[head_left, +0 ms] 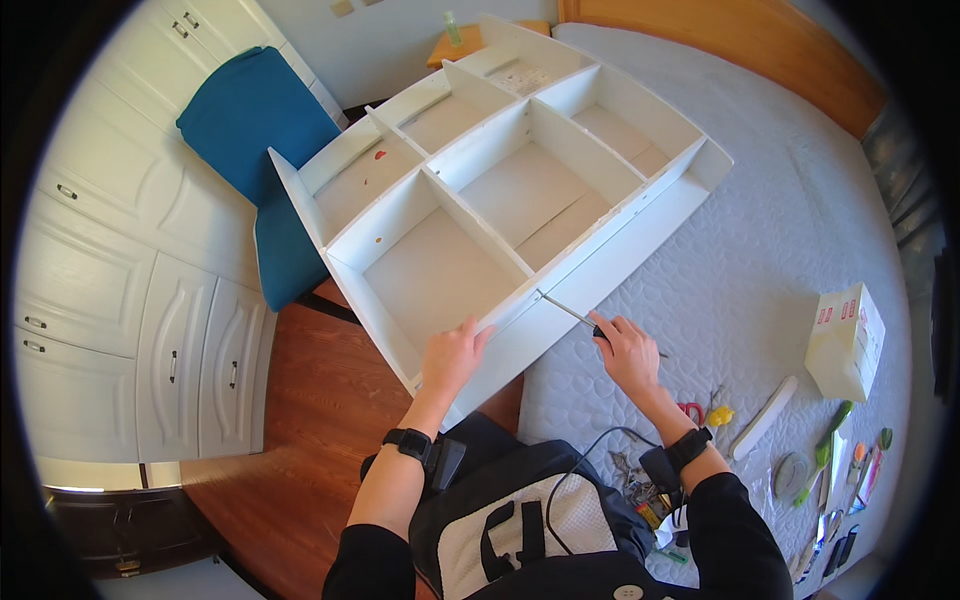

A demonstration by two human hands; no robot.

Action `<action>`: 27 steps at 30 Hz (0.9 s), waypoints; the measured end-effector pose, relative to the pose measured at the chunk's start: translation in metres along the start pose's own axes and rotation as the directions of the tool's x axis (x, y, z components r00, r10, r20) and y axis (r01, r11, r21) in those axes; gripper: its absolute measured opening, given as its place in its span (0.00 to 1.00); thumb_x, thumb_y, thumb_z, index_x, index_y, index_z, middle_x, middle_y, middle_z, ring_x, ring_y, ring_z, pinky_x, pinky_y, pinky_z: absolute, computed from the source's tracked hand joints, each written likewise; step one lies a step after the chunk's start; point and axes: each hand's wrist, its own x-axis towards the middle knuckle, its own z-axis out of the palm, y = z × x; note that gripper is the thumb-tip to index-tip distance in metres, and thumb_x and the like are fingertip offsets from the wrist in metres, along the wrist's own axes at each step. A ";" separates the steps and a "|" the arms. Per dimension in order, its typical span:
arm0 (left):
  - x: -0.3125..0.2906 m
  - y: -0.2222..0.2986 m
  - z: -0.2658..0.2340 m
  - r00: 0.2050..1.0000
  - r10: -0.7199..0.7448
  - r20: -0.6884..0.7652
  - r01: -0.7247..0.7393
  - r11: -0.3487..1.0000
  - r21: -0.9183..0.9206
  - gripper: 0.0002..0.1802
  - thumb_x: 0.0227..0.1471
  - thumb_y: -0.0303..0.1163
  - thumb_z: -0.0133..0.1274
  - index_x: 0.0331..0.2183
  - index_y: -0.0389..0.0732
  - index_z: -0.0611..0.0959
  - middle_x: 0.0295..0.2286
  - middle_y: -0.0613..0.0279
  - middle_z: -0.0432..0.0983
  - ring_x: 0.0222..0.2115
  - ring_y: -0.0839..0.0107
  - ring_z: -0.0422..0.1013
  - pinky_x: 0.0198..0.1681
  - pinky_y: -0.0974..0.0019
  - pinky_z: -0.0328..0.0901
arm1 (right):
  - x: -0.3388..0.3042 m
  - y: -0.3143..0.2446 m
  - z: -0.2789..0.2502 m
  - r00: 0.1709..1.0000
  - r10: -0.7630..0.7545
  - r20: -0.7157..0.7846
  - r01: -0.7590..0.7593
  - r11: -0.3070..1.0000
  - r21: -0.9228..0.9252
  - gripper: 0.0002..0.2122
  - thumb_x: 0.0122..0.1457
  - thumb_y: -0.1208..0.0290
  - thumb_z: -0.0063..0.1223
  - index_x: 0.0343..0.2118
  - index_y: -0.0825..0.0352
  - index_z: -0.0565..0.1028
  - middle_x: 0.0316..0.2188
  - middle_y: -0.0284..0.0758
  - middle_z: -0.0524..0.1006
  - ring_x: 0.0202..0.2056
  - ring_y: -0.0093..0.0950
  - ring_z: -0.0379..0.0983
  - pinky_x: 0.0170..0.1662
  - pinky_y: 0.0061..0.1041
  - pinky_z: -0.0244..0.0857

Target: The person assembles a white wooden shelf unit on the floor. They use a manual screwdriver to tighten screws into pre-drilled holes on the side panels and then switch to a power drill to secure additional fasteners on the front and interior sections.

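Black clothing (570, 582) with a pale button fills the foreground, its dark sleeves ending in two bare forearms, each with a black band at the wrist. The right hand (628, 352) is closed around the dark handle of a screwdriver (570, 311), its slim shaft angling up to the left, with the tip at a small hole on the near side of a white shelf unit (535, 190). The left hand (452, 355) is clamped on the same side's edge, just left of the tip. The unit lies tilted across a bed (760, 210) under a grey quilted cover, its compartments facing up and its left end reaching out over a reddish wood floor (310, 390). To the right, a white box (845, 340) stands on the bed near a long white strip (764, 418), red-handled scissors (690, 410), a small yellow object (720, 416) and a round grey roll (792, 476). A blue chair (250, 120) sits beside the unit's far left corner, before white cabinets (90, 270); a wooden headboard (740, 50) closes off the background.
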 end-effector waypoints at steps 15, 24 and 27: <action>-0.002 0.000 0.001 0.999 -0.021 0.026 0.020 0.999 0.027 0.19 0.56 0.43 0.51 0.23 0.39 0.71 0.12 0.53 0.70 0.13 0.53 0.69 0.16 0.57 0.64 | -0.014 0.001 0.017 0.814 0.035 0.580 -0.553 0.349 0.756 0.22 0.64 0.61 0.44 0.59 0.62 0.61 0.20 0.27 0.66 0.16 0.16 0.59 0.18 0.16 0.58; 0.000 -0.001 -0.003 1.000 0.026 0.016 -0.028 0.994 0.105 0.19 0.56 0.44 0.50 0.22 0.40 0.71 0.12 0.56 0.71 0.13 0.57 0.70 0.15 0.61 0.64 | 0.000 -0.009 -0.005 0.978 0.208 0.034 -0.203 0.973 -0.110 0.17 0.62 0.58 0.47 0.47 0.66 0.73 0.19 0.26 0.67 0.18 0.18 0.65 0.22 0.22 0.63; 0.000 -0.001 -0.002 1.000 0.020 0.020 -0.022 0.994 0.111 0.19 0.56 0.43 0.51 0.22 0.40 0.71 0.12 0.57 0.71 0.13 0.57 0.70 0.15 0.61 0.64 | -0.002 -0.004 0.000 0.887 0.199 0.416 -0.433 0.671 0.602 0.18 0.64 0.62 0.45 0.52 0.68 0.68 0.24 0.28 0.67 0.24 0.18 0.66 0.22 0.18 0.62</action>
